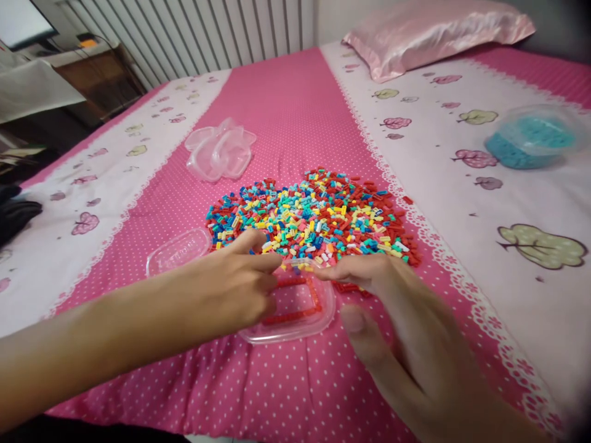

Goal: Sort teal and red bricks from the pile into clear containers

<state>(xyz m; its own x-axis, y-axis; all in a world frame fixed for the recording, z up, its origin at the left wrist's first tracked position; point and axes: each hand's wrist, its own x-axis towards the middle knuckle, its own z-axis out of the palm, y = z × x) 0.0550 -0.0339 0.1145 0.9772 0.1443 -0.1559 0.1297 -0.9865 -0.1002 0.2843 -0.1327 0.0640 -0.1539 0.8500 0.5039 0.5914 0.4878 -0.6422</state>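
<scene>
Just above the near bed edge lies a clear plastic lid (295, 335) with a rectangle of red toy bricks (318, 295) lined up in it. My left hand (244, 280) reaches in from the left over the lid, fingers bent and closed; whatever they hold is hidden. My right hand (406, 326) is at the lid's right side, thumb and index finger apart, the index fingertip close to a few yellow bricks (298, 268) at the lid's far rim. Beyond both hands spreads a big pile of small multicoloured bricks (314, 215). My left hand partly covers the red rectangle.
Another clear lid (178, 251) lies left of the pile, partly behind my left arm. Clear plastic containers (220, 151) stand farther back. At right sits a tub with blue contents (530, 138). A pink pillow (438, 37) rests at the far side of the bed (281, 104).
</scene>
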